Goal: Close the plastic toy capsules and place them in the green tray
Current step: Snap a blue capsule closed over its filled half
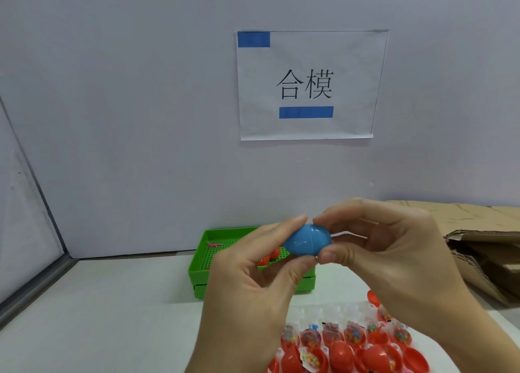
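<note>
A blue egg-shaped capsule (307, 239) is held in the air between both hands, its two halves joined along a visible seam. My left hand (253, 282) pinches its left half with thumb and fingers. My right hand (394, 254) grips the right half the same way. Behind the hands, a green perforated tray (200, 263) stands against the wall, with a red capsule (268, 257) and a small pink toy (213, 244) inside it. Several open red capsule halves (374, 353) with small packets in them lie at the near edge of the table.
Flattened cardboard and an open cardboard box (484, 260) lie at the right. A paper sign (308, 84) hangs on the white wall behind the tray. A white partition with a metal edge (36, 282) closes off the left side.
</note>
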Motion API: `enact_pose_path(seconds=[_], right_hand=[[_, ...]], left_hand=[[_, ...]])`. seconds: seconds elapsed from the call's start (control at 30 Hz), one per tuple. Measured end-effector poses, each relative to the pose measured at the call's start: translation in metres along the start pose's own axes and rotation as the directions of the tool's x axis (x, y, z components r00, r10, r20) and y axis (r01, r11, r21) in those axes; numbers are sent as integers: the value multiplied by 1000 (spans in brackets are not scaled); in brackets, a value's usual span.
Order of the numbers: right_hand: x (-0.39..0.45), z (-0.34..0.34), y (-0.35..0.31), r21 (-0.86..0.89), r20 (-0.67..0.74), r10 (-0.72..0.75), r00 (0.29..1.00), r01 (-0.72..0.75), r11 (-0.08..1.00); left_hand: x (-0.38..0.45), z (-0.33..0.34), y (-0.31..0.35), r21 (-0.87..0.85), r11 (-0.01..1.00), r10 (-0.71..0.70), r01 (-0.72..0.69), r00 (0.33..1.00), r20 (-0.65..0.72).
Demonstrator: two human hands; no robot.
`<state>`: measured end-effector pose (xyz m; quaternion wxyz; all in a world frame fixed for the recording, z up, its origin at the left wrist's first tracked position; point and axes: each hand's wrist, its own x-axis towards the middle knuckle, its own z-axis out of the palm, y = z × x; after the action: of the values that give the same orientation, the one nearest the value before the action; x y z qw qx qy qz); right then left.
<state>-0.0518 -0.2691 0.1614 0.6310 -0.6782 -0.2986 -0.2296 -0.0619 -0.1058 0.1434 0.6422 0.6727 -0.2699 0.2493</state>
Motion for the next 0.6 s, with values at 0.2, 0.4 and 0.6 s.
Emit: enact_pose_path(seconds=[0.2,0.4,0.6], right_hand=[[0,0,-3,-6,11,-10,1000,10,1000],[0,0,-3,-3,20,11,1000,-11,1000],[-1,5,0,-99,17,44,999,-43,994]], left_hand=[[1,-1,-2,184,980,81,-75,996,-24],[0,-2,-5,219,968,124,-122,992,5],[1,-5,-10,313,934,181,-173,984,6]])
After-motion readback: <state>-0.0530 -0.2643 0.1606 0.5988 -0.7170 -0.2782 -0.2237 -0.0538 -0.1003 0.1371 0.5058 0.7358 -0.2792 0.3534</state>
